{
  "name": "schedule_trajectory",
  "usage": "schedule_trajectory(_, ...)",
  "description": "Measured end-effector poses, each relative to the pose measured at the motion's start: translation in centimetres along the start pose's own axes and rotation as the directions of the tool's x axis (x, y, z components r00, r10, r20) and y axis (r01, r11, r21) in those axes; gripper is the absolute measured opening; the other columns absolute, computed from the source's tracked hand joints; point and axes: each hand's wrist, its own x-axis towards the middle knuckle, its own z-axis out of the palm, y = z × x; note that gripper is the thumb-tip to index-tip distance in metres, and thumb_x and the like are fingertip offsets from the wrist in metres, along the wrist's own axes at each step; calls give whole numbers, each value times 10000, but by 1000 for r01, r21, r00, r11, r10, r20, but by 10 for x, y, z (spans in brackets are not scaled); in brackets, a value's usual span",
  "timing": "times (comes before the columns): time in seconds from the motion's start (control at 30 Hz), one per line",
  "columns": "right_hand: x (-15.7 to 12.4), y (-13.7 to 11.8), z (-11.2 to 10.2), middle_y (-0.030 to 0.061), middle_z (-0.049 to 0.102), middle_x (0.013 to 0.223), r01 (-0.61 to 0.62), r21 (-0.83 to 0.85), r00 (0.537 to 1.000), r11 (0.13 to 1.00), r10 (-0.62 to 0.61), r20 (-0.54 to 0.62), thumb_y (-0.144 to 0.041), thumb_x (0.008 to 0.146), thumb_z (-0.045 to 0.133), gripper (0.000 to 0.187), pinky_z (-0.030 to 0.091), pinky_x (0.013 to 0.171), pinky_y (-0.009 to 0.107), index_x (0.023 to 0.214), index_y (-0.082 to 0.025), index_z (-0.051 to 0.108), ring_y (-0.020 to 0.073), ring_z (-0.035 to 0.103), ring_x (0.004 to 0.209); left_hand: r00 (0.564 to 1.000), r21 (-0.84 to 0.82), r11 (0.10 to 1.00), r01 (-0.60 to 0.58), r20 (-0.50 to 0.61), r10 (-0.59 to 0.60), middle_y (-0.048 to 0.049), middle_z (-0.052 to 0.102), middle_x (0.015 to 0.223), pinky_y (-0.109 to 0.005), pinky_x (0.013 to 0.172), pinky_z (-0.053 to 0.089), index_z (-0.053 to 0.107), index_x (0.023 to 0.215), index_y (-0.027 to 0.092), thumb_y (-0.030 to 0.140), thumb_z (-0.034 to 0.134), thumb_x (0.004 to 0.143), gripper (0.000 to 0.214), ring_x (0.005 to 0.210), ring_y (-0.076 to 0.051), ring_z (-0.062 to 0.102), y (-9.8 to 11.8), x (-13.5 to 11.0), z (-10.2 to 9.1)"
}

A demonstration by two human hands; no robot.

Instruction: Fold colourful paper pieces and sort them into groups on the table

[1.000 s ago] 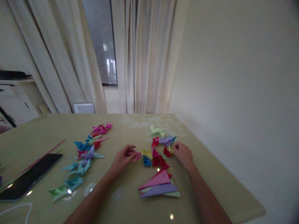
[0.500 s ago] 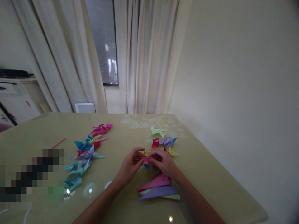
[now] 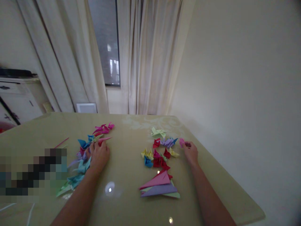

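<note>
My right hand [image 3: 191,152] pinches a small pink folded paper piece [image 3: 182,142] just above the table, at the right end of a cluster of small folded paper shapes [image 3: 160,153] in red, yellow, blue and purple. My left hand [image 3: 98,156] rests on a row of folded paper birds [image 3: 84,157], its fingers curled over red and purple ones; whether it grips any of them I cannot tell. Near the front lies a stack of folded paper triangles [image 3: 160,187], pink, purple and green.
The table [image 3: 127,207] has a glossy olive top; its right edge runs close to the wall. A blurred-out dark flat object [image 3: 30,175] lies at the left with a thin pink stick [image 3: 61,143] beside it. Curtains and a window stand behind.
Both hands met over the small cluster with the pink piece. Now my right hand has carried it to the cluster's right end, and my left hand has moved left onto the paper birds.
</note>
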Motion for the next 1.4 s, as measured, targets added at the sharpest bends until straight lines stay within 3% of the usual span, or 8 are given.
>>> schedule_trajectory(0.33,4,18,9,149,761,885,67,-210,997,975,-60,41,-802,734,581,616,507,740,390,806,-201,699,304,703,809,988,-547,833,-88,61,145,-90,719,1009,-407,882,591,605,1034,198,252,536,913,150,955,-257,714,20,6,11)
schedule_trajectory(0.57,14,22,-1,171,701,1056,142,-155,989,978,-145,-12,-617,520,846,822,511,767,427,1183,-153,703,305,620,850,986,-884,440,-158,-118,117,-83,665,1210,-381,825,650,568,1261,224,361,652,925,373,964,-200,717,66,-14,-7)
schedule_trajectory(0.7,-8,-15,1,165,651,1151,309,1,950,951,-308,-44,-640,600,840,868,514,798,419,1293,-148,661,278,586,892,904,-808,409,-425,-352,242,-75,656,1191,-368,905,629,591,1306,252,278,664,975,340,1003,-189,710,83,-32,-23)
schedule_trajectory(0.8,-46,-51,14,112,684,1063,313,209,930,927,-343,133,-600,826,727,534,509,747,359,1151,-177,705,230,598,835,778,-713,352,-606,-439,450,-80,684,1241,-353,983,594,610,1371,297,227,610,1020,358,1124,-201,698,89,-48,-30)
schedule_trajectory(0.97,-104,-82,32,39,731,875,121,446,483,887,-445,754,-513,900,740,326,500,685,286,1009,-208,777,193,652,769,582,-718,218,-661,-308,752,-69,709,1341,-385,1050,547,586,1470,364,207,518,1060,444,1210,-223,678,99,-69,-44)
schedule_trajectory(1.07,-112,-82,32,21,715,785,116,447,450,887,-448,772,-518,895,750,320,471,622,260,907,-200,785,171,626,695,548,-719,181,-671,-316,775,-65,708,1355,-385,1059,541,595,1456,371,222,524,1059,431,1221,-222,676,107,-71,-44)
schedule_trajectory(1.23,-94,-76,28,33,740,814,153,479,582,864,-471,663,-508,875,779,310,486,664,271,885,-199,791,177,649,725,761,-577,520,-630,-325,561,-145,674,1352,-440,1097,506,622,1385,245,299,587,1018,372,1270,-278,630,93,-47,-23)
schedule_trajectory(1.4,-78,-66,30,24,710,739,157,458,705,875,-424,569,-528,837,794,328,450,590,264,841,-200,787,166,599,639,989,-266,957,-120,-119,91,-241,460,1570,-588,1168,358,553,1456,117,217,521,953,514,1458,-398,418,63,-20,2)
